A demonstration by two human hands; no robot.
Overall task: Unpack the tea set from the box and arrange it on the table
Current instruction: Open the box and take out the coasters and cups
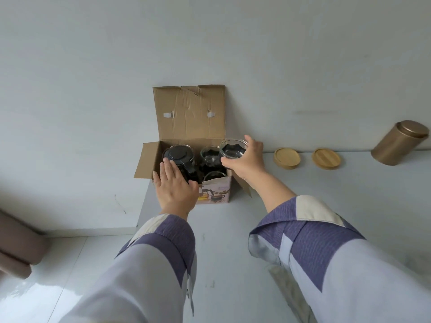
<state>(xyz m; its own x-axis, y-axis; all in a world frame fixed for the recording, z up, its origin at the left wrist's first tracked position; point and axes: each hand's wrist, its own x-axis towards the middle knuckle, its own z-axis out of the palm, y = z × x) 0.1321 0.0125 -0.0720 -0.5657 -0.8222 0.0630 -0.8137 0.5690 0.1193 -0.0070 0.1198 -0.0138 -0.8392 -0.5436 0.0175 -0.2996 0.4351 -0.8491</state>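
Cardboard box (217, 194) stands open on the pale tabletop (233, 241), its tall back flap upright against the wall and a side flap splayed out to the left. Inside the box, at its left, sits a glass teapot (179, 157) with a black lid and black handle; to the right of it two glass cups remain in the box, one at the back (208, 153) and one at the front (214, 177), with dark packing around them.

A third glass cup (233, 149) is held above the box's right back corner, clear of the rim. The right hand (247, 159) has it in its grip, thumb on the near side and fingers curled round the far side.

The left hand (176, 185) lies flat on the box's left front edge, fingers straight and spread, fingertips reaching the teapot's lid; its grip is wide and holds nothing.

Right of the box, near the wall, two round wooden coasters (286, 158) (326, 158) lie on the tabletop, apart from each other. Farther right of the box stands a gold-coloured metal tin (398, 143) with its lid on.

Both forearms wear sleeves (314, 248) of pale blue with purple striped cuffs.
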